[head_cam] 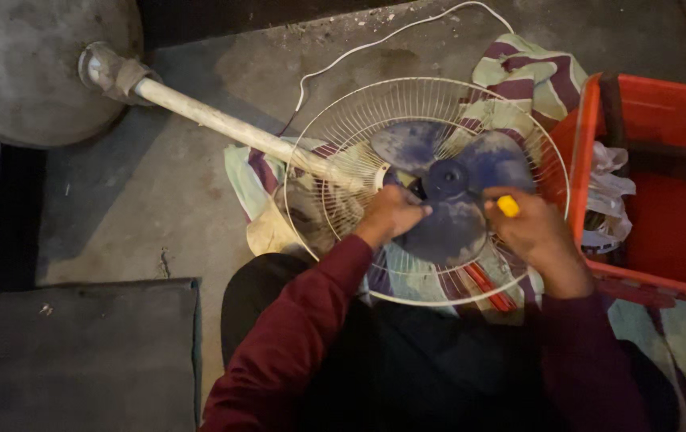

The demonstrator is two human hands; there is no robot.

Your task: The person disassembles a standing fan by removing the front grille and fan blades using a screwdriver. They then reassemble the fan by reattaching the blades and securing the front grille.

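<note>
We are working on the blue fan blade (447,192), which sits in its wire guard (335,120) on the floor. Our left hand (391,214) grips the blade; our right hand (531,228) clamps a yellow-handled tool (508,206). Steadying the hub (444,179) seems needed.

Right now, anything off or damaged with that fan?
Yes. The pedestal fan lies tipped on the floor over a striped cloth, front guard off, blue blades exposed and grimy. The pole looks dirty and worn. Left hand rests on the blades; right hand holds a yellow-tipped tool.
</note>
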